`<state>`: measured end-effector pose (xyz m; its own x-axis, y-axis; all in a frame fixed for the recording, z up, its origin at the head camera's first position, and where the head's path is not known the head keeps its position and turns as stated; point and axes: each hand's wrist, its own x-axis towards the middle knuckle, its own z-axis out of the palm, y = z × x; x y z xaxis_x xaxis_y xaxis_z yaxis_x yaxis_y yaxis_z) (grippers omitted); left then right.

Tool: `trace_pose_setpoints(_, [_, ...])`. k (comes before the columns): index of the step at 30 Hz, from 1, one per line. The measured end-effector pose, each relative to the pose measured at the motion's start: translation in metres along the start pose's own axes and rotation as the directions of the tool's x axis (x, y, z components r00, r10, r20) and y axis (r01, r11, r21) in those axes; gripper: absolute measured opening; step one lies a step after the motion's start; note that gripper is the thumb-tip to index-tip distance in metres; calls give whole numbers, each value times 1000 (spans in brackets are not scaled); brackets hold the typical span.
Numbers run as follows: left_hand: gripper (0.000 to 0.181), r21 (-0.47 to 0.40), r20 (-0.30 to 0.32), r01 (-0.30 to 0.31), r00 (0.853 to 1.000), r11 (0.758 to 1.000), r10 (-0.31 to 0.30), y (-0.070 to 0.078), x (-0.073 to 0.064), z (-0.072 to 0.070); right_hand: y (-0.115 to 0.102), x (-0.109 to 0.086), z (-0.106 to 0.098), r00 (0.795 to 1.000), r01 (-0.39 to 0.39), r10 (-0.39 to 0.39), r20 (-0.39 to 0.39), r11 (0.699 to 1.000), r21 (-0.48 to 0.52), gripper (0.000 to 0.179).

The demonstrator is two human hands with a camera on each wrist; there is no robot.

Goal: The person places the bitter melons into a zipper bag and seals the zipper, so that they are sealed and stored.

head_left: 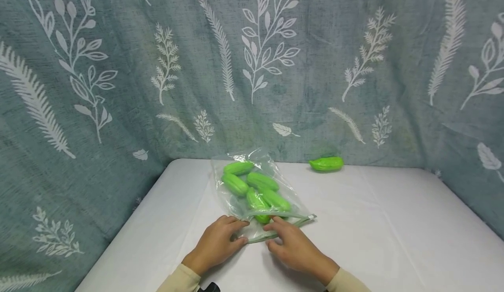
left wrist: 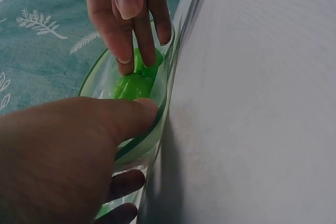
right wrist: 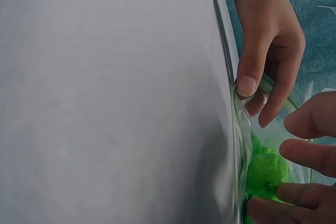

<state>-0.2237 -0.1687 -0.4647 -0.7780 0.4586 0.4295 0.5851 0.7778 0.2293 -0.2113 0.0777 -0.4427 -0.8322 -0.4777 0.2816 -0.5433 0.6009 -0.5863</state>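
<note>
A clear zip bag [head_left: 289,191] with a green-edged mouth lies on the white table, its mouth toward me and spread apart. Inside are several bright green, ridged, cucumber-like vegetables [head_left: 262,181]. My left hand [head_left: 218,243] pinches the left end of the bag's mouth, the thumb [left wrist: 140,113] on the near rim. At the mouth's right part is my right hand [head_left: 293,247], its fingers [right wrist: 310,156] extended into the opening close to the nearest vegetable [right wrist: 266,174]. Whether those fingertips touch it, I cannot tell.
One more green vegetable [head_left: 327,164] lies alone at the back of the table [head_left: 366,222], right of the bag. A teal curtain [head_left: 252,64] with white leaf prints hangs behind the table and on both sides.
</note>
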Motion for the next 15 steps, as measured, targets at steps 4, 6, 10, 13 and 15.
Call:
trace_pose_setpoints(4, [37, 3, 8, 9, 1000, 1000, -9, 0, -1, 1, 1, 1, 0, 1000, 2, -2, 11, 1000, 27, 32])
trace_pose_setpoints(6, [37, 6, 15, 14, 1000, 1000, -14, 1, -1, 1, 1, 2, 1, 1000, 0, -1, 10, 999, 37, 32])
trace_pose_setpoints(10, [38, 7, 20, 18, 1000, 1000, -18, 1, 0, 0, 1, 2, 2, 1000, -1, 1, 7, 999, 32, 33])
trace_pose_setpoints(13, [38, 7, 18, 18, 1000, 1000, -18, 1, 0, 1, 1, 0, -1, 1000, -3, 2, 26, 999, 43, 32])
trace_pose_setpoints(15, [38, 11, 8, 13, 1000, 1000, -13, 1, 1, 1, 3, -2, -6, 999, 6, -9, 36, 997, 74, 31])
